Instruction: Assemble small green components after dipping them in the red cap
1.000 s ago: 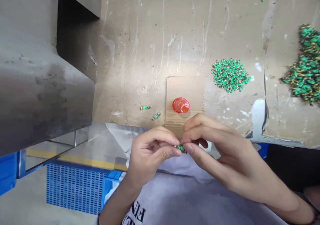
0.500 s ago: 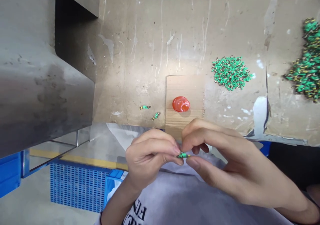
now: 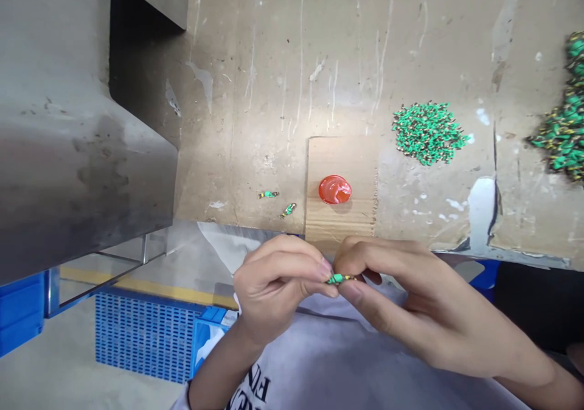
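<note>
Between the thumb and fingertips of my left hand (image 3: 278, 282) is a tiny green piece (image 3: 336, 278) with a yellow and dark end; it looks like a small figurine, though its details are too small to make out. My right hand (image 3: 410, 300) closes its thumb and index finger about the yellow end. Both hands meet just off the table's near edge, over my shirt. Beyond them a red oval dish (image 3: 334, 190) with something glossy inside rests on a cardboard sheet (image 3: 342, 154). Two similar pieces lie left of it, one flat (image 3: 268, 194) and one slanted (image 3: 288, 210).
A round pile of small green parts (image 3: 429, 133) lies right of the cardboard. A larger heap of green, yellow and dark pieces (image 3: 568, 124) reaches the right edge. A metal machine housing (image 3: 82, 154) stands at left, with a blue crate (image 3: 141, 337) on the floor below.
My right thumb and index finger have come in closer around the piece, and more of its yellow end shows. The whole view has shifted slightly.
</note>
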The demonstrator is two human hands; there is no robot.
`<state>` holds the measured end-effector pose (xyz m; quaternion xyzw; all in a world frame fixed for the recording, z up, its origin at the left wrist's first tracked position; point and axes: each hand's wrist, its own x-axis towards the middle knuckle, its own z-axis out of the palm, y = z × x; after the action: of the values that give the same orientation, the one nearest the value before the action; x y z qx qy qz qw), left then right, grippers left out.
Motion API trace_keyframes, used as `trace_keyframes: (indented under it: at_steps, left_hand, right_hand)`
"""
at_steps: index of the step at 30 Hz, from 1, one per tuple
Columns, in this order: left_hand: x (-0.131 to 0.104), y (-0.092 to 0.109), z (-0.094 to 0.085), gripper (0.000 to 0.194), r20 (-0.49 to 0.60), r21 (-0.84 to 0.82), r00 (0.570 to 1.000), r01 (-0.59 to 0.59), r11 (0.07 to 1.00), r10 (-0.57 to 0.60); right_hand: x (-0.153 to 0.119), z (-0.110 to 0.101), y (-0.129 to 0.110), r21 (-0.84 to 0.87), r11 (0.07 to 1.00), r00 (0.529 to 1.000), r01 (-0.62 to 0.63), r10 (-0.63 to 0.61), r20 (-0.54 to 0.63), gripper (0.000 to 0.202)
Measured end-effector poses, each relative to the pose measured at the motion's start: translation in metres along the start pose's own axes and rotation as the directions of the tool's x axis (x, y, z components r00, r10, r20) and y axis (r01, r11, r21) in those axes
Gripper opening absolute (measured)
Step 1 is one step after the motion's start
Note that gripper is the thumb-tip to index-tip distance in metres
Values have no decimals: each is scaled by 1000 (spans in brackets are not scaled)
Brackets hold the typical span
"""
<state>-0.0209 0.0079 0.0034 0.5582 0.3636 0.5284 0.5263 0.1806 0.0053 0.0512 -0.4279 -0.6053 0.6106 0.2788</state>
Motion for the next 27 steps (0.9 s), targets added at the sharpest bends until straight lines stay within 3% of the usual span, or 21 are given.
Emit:
trace_keyframes:
  at_steps: [5,13,16,22,27]
  left_hand:
    - [1,-4,1,20,-3,-105,1000,-5,994,5]
    - [-5,-10,-5,11,25,-120,1000,-14,993,17]
    - [-7,-11,-6,9,9,-119,1000,-27,993,28]
    - [-4,-8,-4,10,-11,-25,999,-52,998,52]
    - [-7,-7,-2,13,10,53,997,-81,995,81]
  right_hand:
    - [1,0,-1,17,1000,1000,-4,4,6,16]
    - [2,3,1,-23,999,999,47,-47,-7,15]
    - [3,4,4,-33,996,995,78,-80,-60,9]
    - [1,6,8,17,984,982,178,-177,-65,14]
    - [-1,6,12,12,985,985,170,-169,-37,9]
